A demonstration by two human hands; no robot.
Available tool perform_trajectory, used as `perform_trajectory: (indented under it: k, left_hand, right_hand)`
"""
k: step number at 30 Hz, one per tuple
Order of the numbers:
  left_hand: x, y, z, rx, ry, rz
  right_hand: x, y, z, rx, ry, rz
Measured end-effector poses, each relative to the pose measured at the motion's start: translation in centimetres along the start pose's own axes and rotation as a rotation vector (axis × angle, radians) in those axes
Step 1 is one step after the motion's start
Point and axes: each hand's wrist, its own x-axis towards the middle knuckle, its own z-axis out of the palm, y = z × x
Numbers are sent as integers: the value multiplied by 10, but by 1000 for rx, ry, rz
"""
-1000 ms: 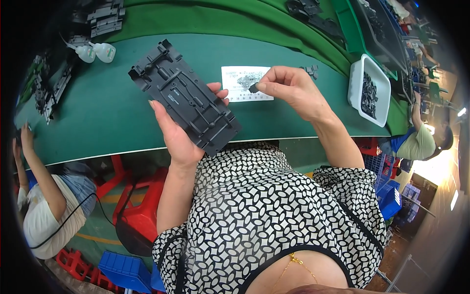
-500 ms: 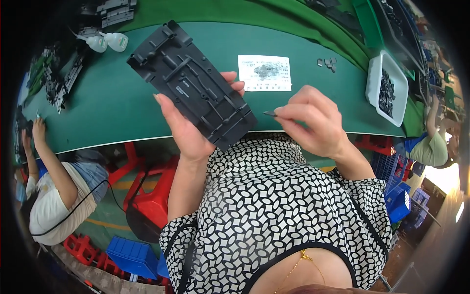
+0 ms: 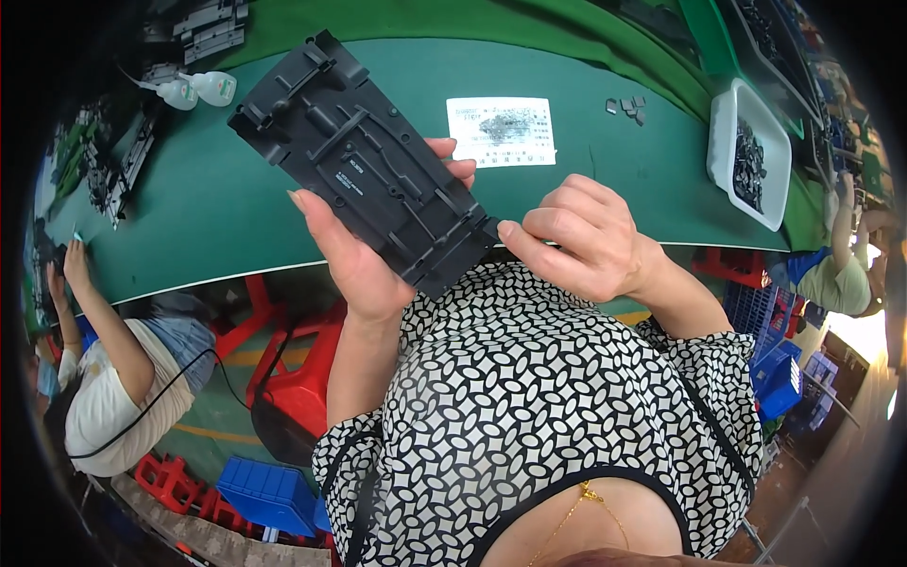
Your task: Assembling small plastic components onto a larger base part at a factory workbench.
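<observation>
My left hand point(image 3: 357, 263) grips a long black molded plastic chassis plate point(image 3: 364, 170) from beneath, thumb along its near-left side and fingertips showing past its right edge. Raised ribs and molded details face up, and the plate slants from upper left to lower right. At the plate's lower right corner my right hand point(image 3: 586, 238) pinches a small black plastic piece point(image 3: 490, 229) between thumb and index finger. That piece appears to meet the plate's edge; whether it is seated cannot be seen.
On the green table lie a printed paper card point(image 3: 501, 132) and several loose black pieces point(image 3: 631, 108). A white bin point(image 3: 726, 142) of small black parts stands right. Two white bottles point(image 3: 213, 88) and stacked black parts point(image 3: 128, 156) are left, near a person point(image 3: 132, 387) working.
My right hand has moved left, bringing the small black piece from beside the plate to its lower right corner. The left hand still holds the plate.
</observation>
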Motion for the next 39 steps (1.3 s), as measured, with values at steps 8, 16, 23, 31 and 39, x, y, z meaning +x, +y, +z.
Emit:
perform_trajectory:
  k: [8, 16, 23, 31, 39]
  left_hand:
    - [-2, 1, 1, -36, -8, -9]
    - [-4, 0, -3, 13, -63, 19]
    - [-5, -3, 1, 113, -41, 62]
    - [-10, -3, 5, 178, 11, 52]
    - [-8, -4, -4, 77, -48, 186]
  right_hand:
    - [2, -2, 4, -36, 35, 1]
    - [-2, -2, 3, -15, -36, -28]
    - [-2, -1, 0, -18, -93, -34]
    - [0, -2, 6, -8, -70, -22]
    - [-3, -7, 2, 227, 133, 410]
